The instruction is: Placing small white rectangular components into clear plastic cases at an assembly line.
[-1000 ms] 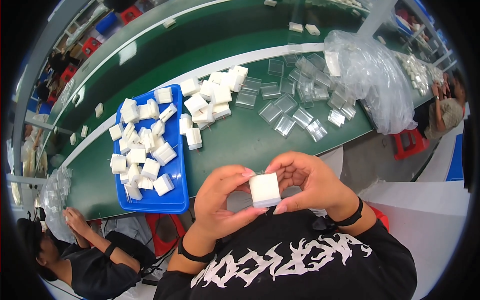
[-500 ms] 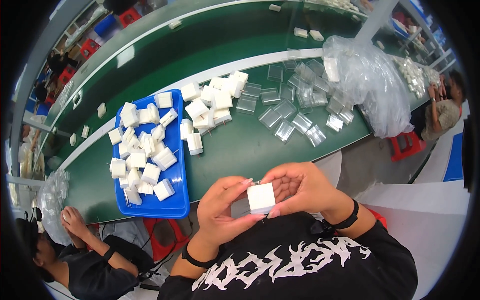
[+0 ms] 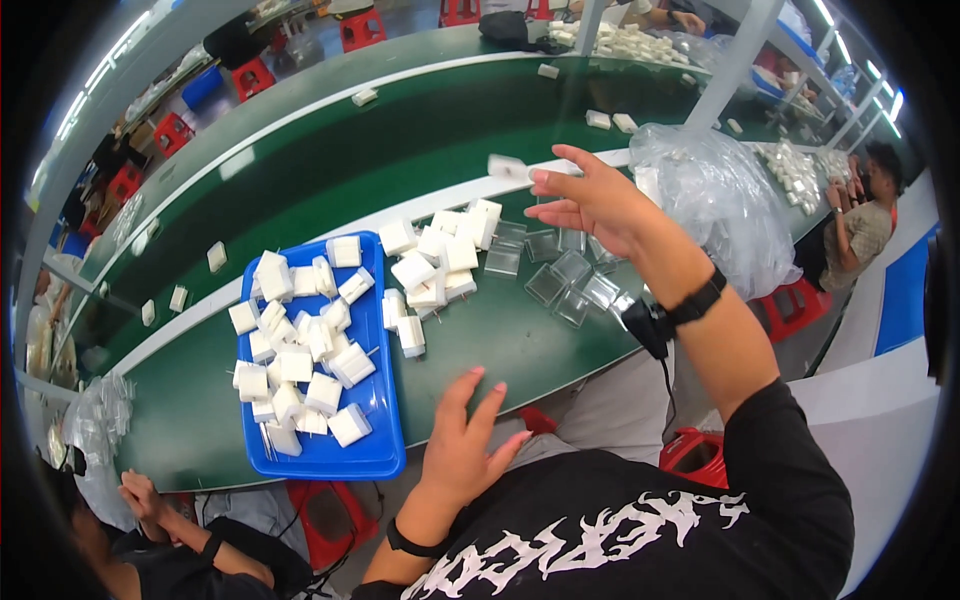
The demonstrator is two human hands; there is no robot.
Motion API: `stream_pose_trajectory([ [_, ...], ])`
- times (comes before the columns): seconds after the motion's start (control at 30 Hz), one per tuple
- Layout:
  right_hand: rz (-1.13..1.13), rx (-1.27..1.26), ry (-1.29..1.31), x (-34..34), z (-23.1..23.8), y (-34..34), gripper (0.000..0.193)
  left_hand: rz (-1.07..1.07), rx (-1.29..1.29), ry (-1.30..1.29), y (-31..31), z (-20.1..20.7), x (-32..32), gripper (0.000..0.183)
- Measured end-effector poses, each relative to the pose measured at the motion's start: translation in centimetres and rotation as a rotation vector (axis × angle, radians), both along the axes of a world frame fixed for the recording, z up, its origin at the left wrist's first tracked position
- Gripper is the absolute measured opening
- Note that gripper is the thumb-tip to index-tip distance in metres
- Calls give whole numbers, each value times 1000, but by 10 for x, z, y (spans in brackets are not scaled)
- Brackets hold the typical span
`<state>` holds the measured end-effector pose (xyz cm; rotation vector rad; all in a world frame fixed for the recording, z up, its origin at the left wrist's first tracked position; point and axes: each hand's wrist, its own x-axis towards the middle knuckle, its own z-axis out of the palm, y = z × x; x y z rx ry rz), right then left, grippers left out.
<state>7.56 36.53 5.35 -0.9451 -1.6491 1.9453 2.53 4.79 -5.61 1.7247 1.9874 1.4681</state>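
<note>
My right hand (image 3: 598,200) reaches out over the far edge of the bench, fingers spread. Just past its fingertips is a white charger-like block (image 3: 507,167), smeared by motion and seemingly out of the grasp. My left hand (image 3: 460,440) hovers near the bench's front edge with fingers apart and nothing in it. To its left, a blue tray (image 3: 390,440) carries many white blocks (image 3: 295,365), some with thin metal pins. More white blocks (image 3: 440,250) lie heaped beside the tray. Clear plastic covers (image 3: 572,268) are scattered below my right arm.
A green conveyor belt (image 3: 420,150) with scattered white blocks runs behind a pale rail (image 3: 390,212). A large clear plastic bag (image 3: 710,190) lies at the right. Co-workers sit at lower left and far right; a grey post (image 3: 735,65) rises beyond the bag.
My hands have parted. The right swung up and forward with the white block, which now appears released above the rail. My left opened and stayed low near the bench edge.
</note>
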Motion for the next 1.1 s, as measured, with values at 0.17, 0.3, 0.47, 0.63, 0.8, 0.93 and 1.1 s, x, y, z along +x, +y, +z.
stream_pose_trajectory([
  [0.17,155,67,-290,2,-4,18,67,-60,-120,245,-10,-19,-10,36],
  [0.3,379,312,-542,12,7,6,33,-111,-116,174,-5,-14,-13,33],
  [0.47,628,793,-589,-29,21,-16,29,-193,-158,95,-7,-18,-20,28],
  [0.63,703,1257,-642,-87,11,-8,51,-244,-119,71,-9,-19,-26,28],
  [0.8,945,1280,-871,-111,-14,5,71,-268,-100,35,-11,-24,-26,29],
  [0.93,940,1289,-732,-101,-19,11,68,-279,-96,23,-13,-26,-26,30],
  [1.1,899,1339,-727,-96,-19,10,70,-293,-100,15,-12,-24,-29,30],
])
